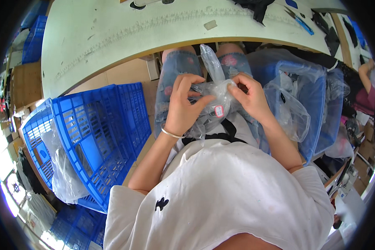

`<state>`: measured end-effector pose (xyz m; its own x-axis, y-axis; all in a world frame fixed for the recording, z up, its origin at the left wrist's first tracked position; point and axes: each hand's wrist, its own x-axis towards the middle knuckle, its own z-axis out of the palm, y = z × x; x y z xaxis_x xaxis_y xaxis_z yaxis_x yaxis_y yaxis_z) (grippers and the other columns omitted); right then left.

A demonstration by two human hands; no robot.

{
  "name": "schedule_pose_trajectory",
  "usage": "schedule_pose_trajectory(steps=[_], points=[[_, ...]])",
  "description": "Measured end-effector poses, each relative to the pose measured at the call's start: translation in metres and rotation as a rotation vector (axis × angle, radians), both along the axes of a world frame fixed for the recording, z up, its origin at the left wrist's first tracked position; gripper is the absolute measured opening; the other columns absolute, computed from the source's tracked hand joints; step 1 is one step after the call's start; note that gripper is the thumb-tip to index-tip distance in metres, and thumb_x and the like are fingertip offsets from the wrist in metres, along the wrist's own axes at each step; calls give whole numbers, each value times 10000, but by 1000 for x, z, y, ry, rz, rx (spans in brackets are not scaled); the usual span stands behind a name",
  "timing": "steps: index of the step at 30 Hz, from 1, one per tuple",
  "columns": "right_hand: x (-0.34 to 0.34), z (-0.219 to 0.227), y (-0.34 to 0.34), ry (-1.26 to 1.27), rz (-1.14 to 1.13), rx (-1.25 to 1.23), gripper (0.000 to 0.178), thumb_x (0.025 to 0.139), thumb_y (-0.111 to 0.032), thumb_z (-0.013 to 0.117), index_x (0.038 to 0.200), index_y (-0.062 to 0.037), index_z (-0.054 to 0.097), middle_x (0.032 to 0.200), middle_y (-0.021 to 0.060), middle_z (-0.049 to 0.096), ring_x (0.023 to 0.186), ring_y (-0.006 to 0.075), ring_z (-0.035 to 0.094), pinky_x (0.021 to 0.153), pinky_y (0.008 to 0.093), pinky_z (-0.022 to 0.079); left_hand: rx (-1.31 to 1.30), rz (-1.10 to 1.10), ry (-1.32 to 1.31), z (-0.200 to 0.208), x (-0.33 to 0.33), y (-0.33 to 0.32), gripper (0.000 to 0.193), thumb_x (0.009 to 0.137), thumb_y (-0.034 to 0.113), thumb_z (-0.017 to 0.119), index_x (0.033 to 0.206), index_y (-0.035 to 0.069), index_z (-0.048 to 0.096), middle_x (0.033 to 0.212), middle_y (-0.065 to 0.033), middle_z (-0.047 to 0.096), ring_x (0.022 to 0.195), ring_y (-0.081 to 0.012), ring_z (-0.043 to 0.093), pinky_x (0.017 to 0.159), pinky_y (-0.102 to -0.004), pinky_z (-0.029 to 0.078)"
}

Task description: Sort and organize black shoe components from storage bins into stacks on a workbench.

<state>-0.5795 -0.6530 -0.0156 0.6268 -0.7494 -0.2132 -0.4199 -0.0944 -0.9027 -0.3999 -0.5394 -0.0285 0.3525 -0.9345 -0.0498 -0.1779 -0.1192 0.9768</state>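
Note:
Over my lap lies a clear plastic bag (223, 98), crumpled and bunched, with a small white label edged in red (219, 111) on it. Its gathered, twisted upper end sticks up between my knees. My right hand (251, 96) pinches the bunched neck of the bag between thumb and fingertips. On the other side my left hand (186, 102), with a pale bangle at the wrist, curls its fingers and thumb around a fold of the same bag. What is inside the bag cannot be made out.
A blue slatted crate (89, 137) with plastic bags stands at my left. To my right is a blue bin (316, 104) lined with clear plastic. The worktable (162, 31) edge runs ahead of my knees, carrying blue-handled snips (302, 23) and black cloth (258, 8). Another person's arm (366, 77) shows far right.

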Motion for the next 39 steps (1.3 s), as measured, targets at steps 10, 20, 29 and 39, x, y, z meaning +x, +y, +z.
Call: schedule_pose_trajectory(steps=[10, 20, 29, 39], points=[[2, 2, 7, -85, -92, 114, 229, 906, -183, 628, 787, 9, 592, 724, 3, 495, 656, 87, 446, 593, 251, 359, -36, -159, -169, 5, -6, -7, 438, 675, 90, 823, 1060, 15, 627, 1096, -103, 579, 974, -230, 582, 760, -315, 514], [-11, -2, -2, -224, -78, 626, 247, 991, -252, 544, 895, -31, 599, 791, -63, 445, 764, 54, 389, 710, 221, 326, 1, -17, 26, 13, -28, -27, 294, 770, 19, 674, 1061, 10, 637, 955, -92, 679, 844, -168, 638, 739, -281, 517], [-3, -14, 10, -130, -170, 45, 266, 968, -203, 562, 853, 33, 607, 719, 40, 550, 672, 150, 499, 639, 294, 408, 150, -302, 859, -12, -13, -35, 263, 869, 66, 581, 1122, -2, 555, 987, -35, 631, 866, -103, 597, 769, -240, 485], [-17, 6, 18, -68, -251, -479, 244, 771, -205, 766, 828, -41, 594, 779, 76, 572, 712, 263, 550, 674, 339, 436, 236, -167, 789, -8, -16, -35, 195, 938, 126, 582, 1093, 11, 558, 860, -8, 634, 753, -54, 571, 670, -215, 469]])
